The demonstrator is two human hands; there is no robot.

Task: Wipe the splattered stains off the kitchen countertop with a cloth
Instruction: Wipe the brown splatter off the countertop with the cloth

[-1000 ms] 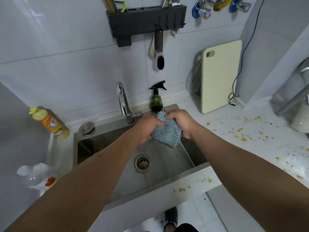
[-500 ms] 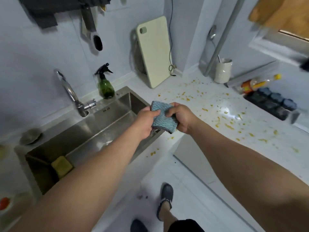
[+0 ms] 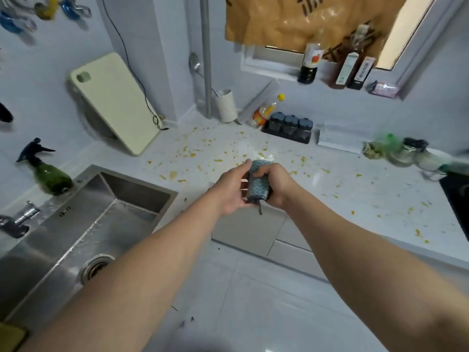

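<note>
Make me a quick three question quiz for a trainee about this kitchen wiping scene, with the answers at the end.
1. True or false: the cloth already lies flat on the countertop.
2. Which hands hold the cloth? A) left only B) right only C) both
3. Fill in: the cutting board leans against the ____.

Key:
1. False; it is bunched between the left hand and right hand, above the counter's front edge, with the yellow stains unwiped.
2. C
3. wall
</note>
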